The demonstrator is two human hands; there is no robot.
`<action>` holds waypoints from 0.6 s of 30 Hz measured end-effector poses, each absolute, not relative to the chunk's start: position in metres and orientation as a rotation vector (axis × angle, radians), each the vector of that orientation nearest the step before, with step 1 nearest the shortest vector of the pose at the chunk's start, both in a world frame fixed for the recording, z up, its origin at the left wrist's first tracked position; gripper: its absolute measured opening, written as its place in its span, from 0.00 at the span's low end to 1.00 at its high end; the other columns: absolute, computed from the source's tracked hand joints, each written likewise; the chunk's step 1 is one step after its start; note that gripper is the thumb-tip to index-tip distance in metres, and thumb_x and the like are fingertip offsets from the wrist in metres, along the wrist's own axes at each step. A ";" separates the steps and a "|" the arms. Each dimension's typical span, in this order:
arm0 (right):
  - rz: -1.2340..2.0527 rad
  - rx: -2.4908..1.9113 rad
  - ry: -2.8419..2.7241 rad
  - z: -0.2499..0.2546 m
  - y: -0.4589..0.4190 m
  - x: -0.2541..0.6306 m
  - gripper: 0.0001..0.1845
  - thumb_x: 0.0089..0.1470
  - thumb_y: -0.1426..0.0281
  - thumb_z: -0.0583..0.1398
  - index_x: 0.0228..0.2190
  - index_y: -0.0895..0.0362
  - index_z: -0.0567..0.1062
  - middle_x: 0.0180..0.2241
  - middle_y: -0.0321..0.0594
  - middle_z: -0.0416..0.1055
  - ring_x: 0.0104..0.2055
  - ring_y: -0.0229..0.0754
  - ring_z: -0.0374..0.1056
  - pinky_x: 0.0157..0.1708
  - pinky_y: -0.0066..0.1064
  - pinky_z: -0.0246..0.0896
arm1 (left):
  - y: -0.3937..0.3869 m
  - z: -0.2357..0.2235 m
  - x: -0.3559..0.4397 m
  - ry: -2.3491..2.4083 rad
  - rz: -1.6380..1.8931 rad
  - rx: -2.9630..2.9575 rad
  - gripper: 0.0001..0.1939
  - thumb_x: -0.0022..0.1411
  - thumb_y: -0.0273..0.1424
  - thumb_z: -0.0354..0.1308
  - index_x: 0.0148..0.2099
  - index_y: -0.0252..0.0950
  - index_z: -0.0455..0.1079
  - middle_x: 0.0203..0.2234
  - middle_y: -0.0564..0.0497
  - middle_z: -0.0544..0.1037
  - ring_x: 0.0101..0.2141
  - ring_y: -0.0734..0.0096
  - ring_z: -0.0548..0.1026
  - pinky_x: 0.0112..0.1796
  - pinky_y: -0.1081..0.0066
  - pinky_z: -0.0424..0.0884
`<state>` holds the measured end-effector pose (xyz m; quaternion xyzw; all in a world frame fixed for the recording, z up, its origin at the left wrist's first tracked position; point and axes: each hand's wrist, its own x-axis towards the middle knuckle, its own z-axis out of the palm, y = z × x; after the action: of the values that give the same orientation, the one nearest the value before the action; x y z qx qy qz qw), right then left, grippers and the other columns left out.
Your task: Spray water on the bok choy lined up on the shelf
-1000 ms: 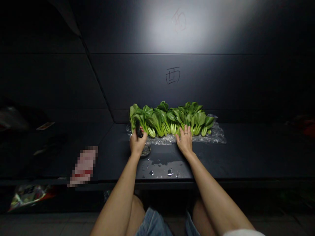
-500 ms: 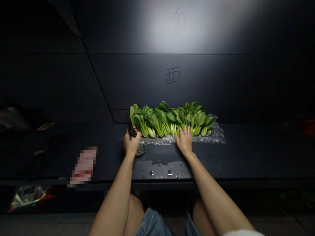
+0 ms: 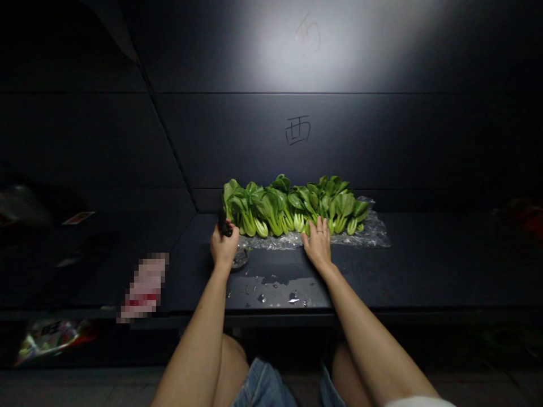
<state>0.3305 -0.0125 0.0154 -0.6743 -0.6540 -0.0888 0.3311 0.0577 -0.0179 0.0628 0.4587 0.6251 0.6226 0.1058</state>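
- On the bench [image 3: 424, 260], just short of the back panel [image 3: 237, 147], the leafy greens [image 3: 274, 208] lie in a close row on a clear plastic sheet [image 3: 373, 230], leaves toward 12 o'clock and pale stems toward 6.
- At 8 o'clock of the row, the left hand [image 3: 223, 247] has its fingers wrapped around what I take for a spray bottle [image 3: 224, 224]: the black upper part rises from the grip beside the leftmost leaves, and a round clear base [image 3: 241, 259] shows at 4 o'clock of the hand. The trigger is too small to make out.
- At 5 o'clock of the row, the right hand [image 3: 319, 243] lies flat, its fingers slightly spread at the stems and holding nothing that I can see.
- Water drops [image 3: 292, 301] dot the bench at 6 o'clock of the row. With those, I judge the step in hand to be wetting the greens, the right hand steadying them.
- The next move, in my judgement, calls for keeping the bottle aimed at the leaves without knocking the end bunch.
- Compared with one second ago, the left hand and bottle have shifted toward 9 o'clock, from in front of the end bunch to its edge; the right hand and greens look nearly unmoved.
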 end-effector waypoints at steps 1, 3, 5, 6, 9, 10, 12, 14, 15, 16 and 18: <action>-0.231 -1.750 -1.708 0.015 -0.012 0.331 0.27 0.61 0.66 0.51 0.59 0.64 0.66 0.67 0.60 0.51 0.71 0.59 0.42 0.63 0.56 0.46 | -0.018 0.063 0.058 1.837 1.833 1.356 0.13 0.52 0.30 0.58 0.43 0.38 0.73 0.34 0.49 0.80 0.37 0.64 0.80 0.41 0.68 0.76; -0.229 -1.738 -1.706 0.014 -0.012 0.331 0.27 0.61 0.66 0.51 0.59 0.64 0.67 0.67 0.59 0.51 0.71 0.59 0.42 0.63 0.56 0.47 | -0.018 0.063 0.058 1.827 1.828 1.363 0.14 0.52 0.29 0.58 0.43 0.38 0.73 0.34 0.49 0.80 0.36 0.64 0.80 0.41 0.68 0.76; -0.230 -1.750 -1.705 0.014 -0.013 0.331 0.27 0.61 0.66 0.52 0.59 0.65 0.67 0.67 0.60 0.51 0.71 0.59 0.42 0.63 0.55 0.47 | -0.019 0.063 0.056 1.825 1.825 1.368 0.15 0.52 0.29 0.58 0.44 0.38 0.73 0.34 0.50 0.80 0.36 0.65 0.80 0.41 0.68 0.76; -0.231 -1.762 -1.706 0.015 -0.013 0.331 0.27 0.61 0.66 0.52 0.59 0.65 0.66 0.67 0.60 0.51 0.71 0.59 0.41 0.63 0.54 0.47 | -0.019 0.063 0.056 1.827 1.825 1.373 0.15 0.52 0.29 0.58 0.44 0.38 0.73 0.34 0.49 0.80 0.36 0.65 0.80 0.42 0.68 0.76; -0.227 -1.790 -1.713 0.017 -0.015 0.330 0.28 0.62 0.66 0.52 0.60 0.65 0.66 0.67 0.60 0.51 0.71 0.59 0.42 0.64 0.54 0.47 | -0.019 0.063 0.056 1.815 1.815 1.388 0.15 0.52 0.29 0.58 0.44 0.38 0.73 0.35 0.49 0.80 0.38 0.64 0.80 0.42 0.68 0.76; -0.222 -1.794 -1.717 0.018 -0.015 0.330 0.28 0.62 0.66 0.52 0.60 0.65 0.66 0.67 0.60 0.51 0.71 0.59 0.42 0.64 0.54 0.47 | -0.019 0.063 0.058 1.803 1.806 1.394 0.14 0.52 0.30 0.57 0.44 0.37 0.73 0.35 0.48 0.80 0.37 0.64 0.80 0.42 0.67 0.76; -0.212 -1.793 -1.723 0.019 -0.016 0.330 0.28 0.62 0.66 0.52 0.60 0.65 0.66 0.67 0.61 0.50 0.71 0.60 0.41 0.64 0.54 0.47 | -0.020 0.064 0.062 1.777 1.784 1.409 0.14 0.53 0.30 0.57 0.44 0.37 0.73 0.35 0.47 0.80 0.36 0.63 0.80 0.41 0.66 0.76; -0.204 -1.788 -1.724 0.019 -0.017 0.331 0.28 0.62 0.66 0.52 0.60 0.66 0.66 0.67 0.61 0.50 0.71 0.60 0.41 0.64 0.54 0.47 | -0.021 0.064 0.069 1.755 1.759 1.437 0.14 0.53 0.30 0.58 0.43 0.37 0.73 0.36 0.47 0.80 0.36 0.62 0.80 0.40 0.66 0.77; -0.201 -1.786 -1.723 0.019 -0.017 0.331 0.28 0.62 0.66 0.52 0.60 0.66 0.66 0.67 0.61 0.50 0.71 0.60 0.41 0.64 0.54 0.47 | -0.021 0.065 0.073 1.741 1.745 1.457 0.13 0.53 0.31 0.58 0.43 0.37 0.73 0.36 0.47 0.80 0.36 0.62 0.80 0.40 0.66 0.77; -0.196 -1.784 -1.723 0.019 -0.017 0.331 0.28 0.62 0.66 0.52 0.60 0.65 0.66 0.67 0.61 0.50 0.71 0.60 0.41 0.64 0.54 0.47 | -0.022 0.065 0.077 1.722 1.733 1.480 0.13 0.53 0.31 0.59 0.43 0.38 0.73 0.37 0.47 0.80 0.37 0.62 0.80 0.40 0.67 0.77; -0.185 -1.781 -1.722 0.019 -0.017 0.332 0.28 0.62 0.66 0.53 0.60 0.66 0.66 0.67 0.62 0.50 0.71 0.60 0.41 0.64 0.54 0.46 | -0.022 0.065 0.084 1.677 1.718 1.525 0.14 0.54 0.30 0.59 0.44 0.38 0.73 0.38 0.48 0.81 0.38 0.63 0.80 0.41 0.67 0.77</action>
<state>0.3321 -0.0171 0.0187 -0.6785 -0.6561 -0.0703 0.3228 0.0845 -0.0223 0.0651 0.5304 0.5830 0.5973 0.1481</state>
